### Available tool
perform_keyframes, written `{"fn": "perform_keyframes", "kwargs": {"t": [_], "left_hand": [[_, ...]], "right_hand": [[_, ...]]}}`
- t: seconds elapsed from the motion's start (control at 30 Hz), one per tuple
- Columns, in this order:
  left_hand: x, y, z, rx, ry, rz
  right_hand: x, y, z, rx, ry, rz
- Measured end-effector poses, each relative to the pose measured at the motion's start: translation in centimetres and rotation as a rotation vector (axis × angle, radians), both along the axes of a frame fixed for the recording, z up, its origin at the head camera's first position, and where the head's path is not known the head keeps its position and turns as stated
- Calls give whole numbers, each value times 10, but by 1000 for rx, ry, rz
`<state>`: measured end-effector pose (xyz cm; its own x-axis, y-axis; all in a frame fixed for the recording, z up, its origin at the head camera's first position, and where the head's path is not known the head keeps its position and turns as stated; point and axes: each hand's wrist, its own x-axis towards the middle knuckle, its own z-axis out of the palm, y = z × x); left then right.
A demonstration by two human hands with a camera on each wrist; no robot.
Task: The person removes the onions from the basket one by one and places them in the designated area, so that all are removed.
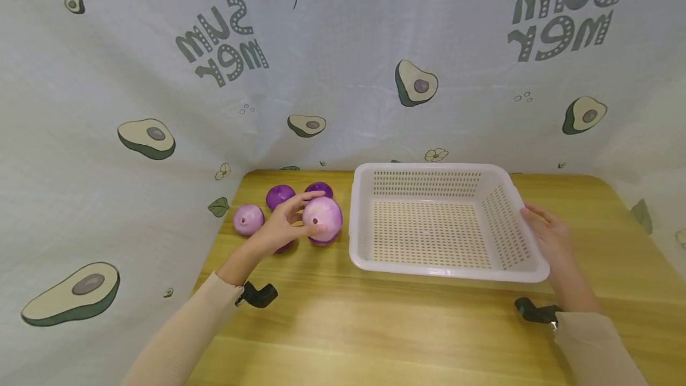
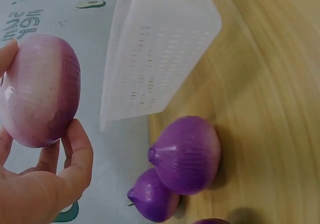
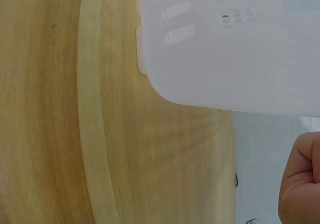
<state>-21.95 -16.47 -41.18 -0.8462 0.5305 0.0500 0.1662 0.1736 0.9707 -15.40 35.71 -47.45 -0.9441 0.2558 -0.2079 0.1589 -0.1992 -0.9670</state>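
My left hand [image 1: 281, 220] grips a pale pink-purple onion [image 1: 326, 214] between thumb and fingers. The left wrist view shows this onion [image 2: 42, 91] raised off the table. Another purple onion [image 1: 323, 242] shows just beneath it. My right hand [image 1: 552, 237] holds the right rim of a white perforated plastic basket [image 1: 445, 272]. In the right wrist view, only part of the curled right hand [image 3: 302, 184] appears, beside the basket's outer wall [image 3: 240, 68]. The inside of the basket holds nothing.
More onions lie left of the basket: a dark purple one [image 1: 280, 196], a paler one [image 1: 249, 220] and others partly hidden by my left hand. The wooden table [image 1: 407, 326] ends at a hanging cloth [image 1: 348, 76] printed with avocados.
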Motion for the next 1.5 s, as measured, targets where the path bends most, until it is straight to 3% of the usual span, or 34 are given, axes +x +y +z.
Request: {"fn": "perform_keyframes", "kwargs": {"t": [0.3,0.63,0.83,0.97,1.2,1.33,1.5], "left_hand": [[20,-23,-37,-66,6,15],[36,-31,-60,-85,-35,41],[42,-33,-72,-113,-49,64],[44,-36,-81,-144,-12,69],[47,-39,-95,-126,58,36],[47,-39,-98,-132,100,36],[47,-39,-97,-127,97,40]], "right_hand": [[0,0,1,31,-4,1],[-1,6,-4,72,35,30],[-3,8,-7,41,24,29],[-4,7,-7,29,23,27],[-2,5,-5,35,28,34],[-2,5,-5,49,14,30],[-3,5,-5,41,1,23]]}}
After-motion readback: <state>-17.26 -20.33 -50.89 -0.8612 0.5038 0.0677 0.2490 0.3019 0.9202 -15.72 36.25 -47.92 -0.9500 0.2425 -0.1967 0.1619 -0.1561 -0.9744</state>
